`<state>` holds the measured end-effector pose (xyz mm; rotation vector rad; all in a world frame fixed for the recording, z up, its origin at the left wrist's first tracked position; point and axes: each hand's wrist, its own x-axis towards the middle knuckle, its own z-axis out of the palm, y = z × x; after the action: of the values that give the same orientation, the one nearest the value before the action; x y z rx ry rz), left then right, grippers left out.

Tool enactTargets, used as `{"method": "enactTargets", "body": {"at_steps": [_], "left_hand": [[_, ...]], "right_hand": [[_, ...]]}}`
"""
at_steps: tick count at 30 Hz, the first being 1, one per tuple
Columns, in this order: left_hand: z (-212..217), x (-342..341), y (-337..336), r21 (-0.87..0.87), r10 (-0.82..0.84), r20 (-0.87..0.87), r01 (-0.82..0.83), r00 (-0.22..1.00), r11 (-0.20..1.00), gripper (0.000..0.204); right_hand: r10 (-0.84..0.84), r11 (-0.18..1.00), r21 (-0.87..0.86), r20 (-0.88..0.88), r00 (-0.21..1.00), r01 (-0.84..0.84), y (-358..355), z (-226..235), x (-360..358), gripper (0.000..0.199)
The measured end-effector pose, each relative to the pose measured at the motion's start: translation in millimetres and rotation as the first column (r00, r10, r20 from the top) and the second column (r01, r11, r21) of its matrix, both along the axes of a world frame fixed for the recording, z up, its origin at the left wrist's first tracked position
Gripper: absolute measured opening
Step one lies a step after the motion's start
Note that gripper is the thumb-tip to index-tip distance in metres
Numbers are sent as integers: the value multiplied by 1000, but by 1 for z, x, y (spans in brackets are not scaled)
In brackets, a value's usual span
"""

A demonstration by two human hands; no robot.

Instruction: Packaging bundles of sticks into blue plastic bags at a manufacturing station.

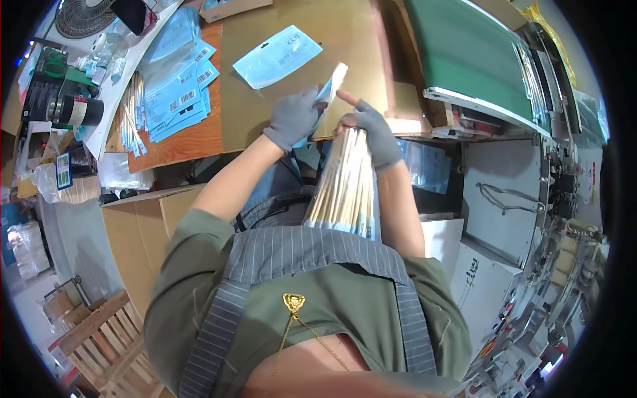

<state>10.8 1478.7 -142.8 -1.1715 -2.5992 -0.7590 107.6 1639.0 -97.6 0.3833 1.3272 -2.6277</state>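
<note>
Grey fingerless gloves cover both hands above the cardboard-covered table edge. My left hand (292, 121) is closed on a narrow, tilted light blue and white packet (332, 85). My right hand (376, 134) is closed around the upper end of a bundle of long, thin, pale sticks (344, 182). The bundle hangs down towards my apron, and its lower ends look light blue. One finger of my right hand stretches towards the packet. Beyond my hands, a flat light blue printed bag (279, 56) lies on the cardboard (252, 126).
Left of the cardboard lies a pile of light blue packets (174, 93), with loose thin sticks (133, 109) beside it. A black cylindrical flask (78, 110) rests on the white shelf. A green board (474, 56) stands at right. An open cardboard box (146, 232) is below the table.
</note>
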Motion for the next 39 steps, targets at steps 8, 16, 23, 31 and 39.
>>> {"method": "enactTargets", "body": {"at_steps": [8, 16, 23, 31, 39], "left_hand": [[-29, 6, 31, -56, 18, 405, 5, 914, 998, 27], [3, 44, 13, 188, -247, 161, 216, 956, 958, 32], [23, 68, -23, 502, -314, 112, 219, 943, 837, 35], [61, 130, -92, 361, -386, 689, 171, 613, 917, 30], [262, 52, -191, 311, 112, 562, -334, 820, 890, 25]], "right_hand": [[13, 1000, -16, 125, 992, -11, -1, -16, 4, 46], [-64, 997, -27, 244, 968, 73, 8, -67, 16, 27], [-58, 951, -300, 63, 996, 74, -14, -54, 48, 34], [182, 741, 602, 245, 952, -297, -42, 32, 127, 45], [446, 656, 669, -717, 537, 349, -107, 159, -44, 10]]}}
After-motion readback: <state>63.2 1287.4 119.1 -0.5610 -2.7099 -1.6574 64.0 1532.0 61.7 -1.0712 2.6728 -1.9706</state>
